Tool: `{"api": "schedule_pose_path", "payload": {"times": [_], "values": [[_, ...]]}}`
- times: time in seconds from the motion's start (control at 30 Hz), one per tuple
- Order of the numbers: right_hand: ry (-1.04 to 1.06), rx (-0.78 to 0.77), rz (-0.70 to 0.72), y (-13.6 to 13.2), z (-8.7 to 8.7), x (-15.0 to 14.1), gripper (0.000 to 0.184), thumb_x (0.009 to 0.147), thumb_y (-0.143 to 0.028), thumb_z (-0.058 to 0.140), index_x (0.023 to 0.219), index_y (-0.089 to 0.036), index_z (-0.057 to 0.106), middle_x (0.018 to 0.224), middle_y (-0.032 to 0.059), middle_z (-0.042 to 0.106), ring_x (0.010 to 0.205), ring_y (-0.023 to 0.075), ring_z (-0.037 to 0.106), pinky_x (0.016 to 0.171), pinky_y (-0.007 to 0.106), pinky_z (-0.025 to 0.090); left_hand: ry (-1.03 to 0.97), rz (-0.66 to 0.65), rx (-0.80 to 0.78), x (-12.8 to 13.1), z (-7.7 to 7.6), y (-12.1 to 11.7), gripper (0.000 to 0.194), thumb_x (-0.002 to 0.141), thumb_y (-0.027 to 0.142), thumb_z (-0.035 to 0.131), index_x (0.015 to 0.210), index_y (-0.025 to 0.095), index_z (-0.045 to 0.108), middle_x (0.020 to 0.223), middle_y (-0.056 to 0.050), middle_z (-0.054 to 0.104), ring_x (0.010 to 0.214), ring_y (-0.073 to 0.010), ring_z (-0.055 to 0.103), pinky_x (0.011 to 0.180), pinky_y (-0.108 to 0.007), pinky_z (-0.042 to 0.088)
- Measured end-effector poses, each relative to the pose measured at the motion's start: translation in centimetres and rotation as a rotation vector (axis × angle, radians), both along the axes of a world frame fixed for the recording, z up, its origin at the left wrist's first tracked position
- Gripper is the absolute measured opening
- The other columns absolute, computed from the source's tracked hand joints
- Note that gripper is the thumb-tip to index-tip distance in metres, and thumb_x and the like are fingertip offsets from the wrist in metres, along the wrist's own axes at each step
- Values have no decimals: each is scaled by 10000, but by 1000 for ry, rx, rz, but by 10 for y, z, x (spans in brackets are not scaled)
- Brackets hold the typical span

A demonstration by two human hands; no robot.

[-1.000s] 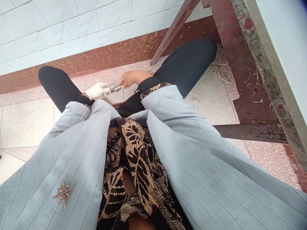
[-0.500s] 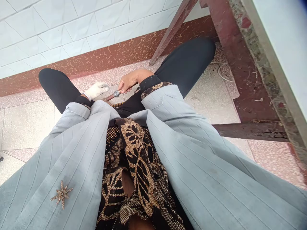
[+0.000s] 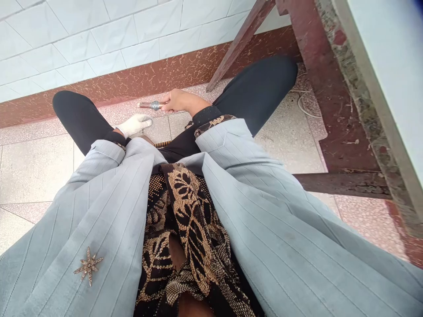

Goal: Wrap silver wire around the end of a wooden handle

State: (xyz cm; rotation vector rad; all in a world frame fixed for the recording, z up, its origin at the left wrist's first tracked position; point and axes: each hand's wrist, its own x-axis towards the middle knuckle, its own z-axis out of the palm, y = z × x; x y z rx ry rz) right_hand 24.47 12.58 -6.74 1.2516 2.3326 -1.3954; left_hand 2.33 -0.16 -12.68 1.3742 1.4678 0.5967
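Note:
My bare right hand [image 3: 178,100] is closed round one end of a short brown stick-like tool [image 3: 145,105], with grey wire wound about its middle. The tool points left, raised over the floor, and its pale far end touches nothing that I can see. Lower and to the left is my left hand [image 3: 135,125] in a white glove, fingers curled together; what they hold, if anything, is hidden. Just below the glove, a sliver of a brown object [image 3: 147,139] shows beside a yellow-and-black checked edge [image 3: 162,144]; the jacket [image 3: 132,154] covers the rest.
My bent knees, in black trousers [image 3: 81,116], spread to either side. Ahead stands a white tiled wall [image 3: 132,39] with a brown skirting [image 3: 148,79]. To the right are a dark red wooden frame [image 3: 337,110] and a slanting wooden leg [image 3: 234,48]. A pale cable [image 3: 307,108] lies on the floor.
My right hand has lifted the tool up and away from the left glove, and the tool has swung from a downward slant to nearly level. The gloved hand has hardly moved.

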Motion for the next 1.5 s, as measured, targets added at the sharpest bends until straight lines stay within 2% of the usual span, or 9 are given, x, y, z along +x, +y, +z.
{"api": "schedule_pose_path", "payload": {"times": [0.27,0.57,0.7,0.8,0.9,1.0,1.2,1.37,1.5], "values": [[-375,154,261,-1,-3,-6,385,1284,-253,796,1603,-72,914,1159,170,913,1224,292,885,1118,340,630,95,-37,37,-1,0,2,84,926,235,827,870,206,772,762,19,640,778,-194,562,845,-342,478],[-302,-58,392,0,-4,3,413,1267,-393,890,1455,-29,940,1005,79,824,1075,190,823,1032,294,609,158,-44,145,-9,-3,4,104,915,306,840,928,205,817,854,-16,743,898,-229,681,923,-357,583],[79,-163,248,5,6,10,232,1256,-165,822,1437,-49,910,1023,73,811,940,131,700,966,243,583,-50,131,129,-10,-6,6,249,1050,419,891,979,212,774,832,-21,696,790,-197,647,843,-337,571],[289,-39,33,7,9,10,385,1359,-235,588,1666,-105,782,1283,144,859,1015,167,721,990,251,634,-120,185,91,-7,-6,6,294,1151,406,829,943,226,726,796,-5,631,704,-163,578,794,-319,539],[250,81,-105,9,5,6,516,1414,-309,408,1845,-148,642,1410,174,861,1122,199,777,1003,256,648,-57,86,-20,-1,-4,3,235,1099,276,814,887,212,734,753,4,612,677,-155,517,744,-312,490],[71,169,-169,12,-3,1,444,1393,-251,550,1752,-72,739,1313,173,875,1135,183,785,1058,249,609,-20,39,-42,3,-1,0,170,1030,210,804,871,208,744,730,18,599,688,-160,496,743,-318,461],[-353,369,136,11,-12,-5,374,1262,-283,821,1579,-112,925,1305,216,905,1458,380,802,1243,393,604,30,54,26,2,10,-3,140,966,225,818,856,211,733,735,18,591,722,-173,518,768,-331,458],[-453,257,330,6,-14,-6,317,1230,-203,849,1508,-98,960,1175,157,918,1283,282,856,1170,343,613,71,91,77,-3,8,-2,64,966,238,784,929,206,742,762,21,590,746,-176,539,777,-319,494],[-450,135,380,6,-15,-4,369,1233,-310,903,1518,-83,961,1114,133,900,1177,270,865,1110,349,628,97,141,108,-7,0,4,38,964,211,759,935,204,736,810,1,640,765,-175,579,791,-309,538]]}}
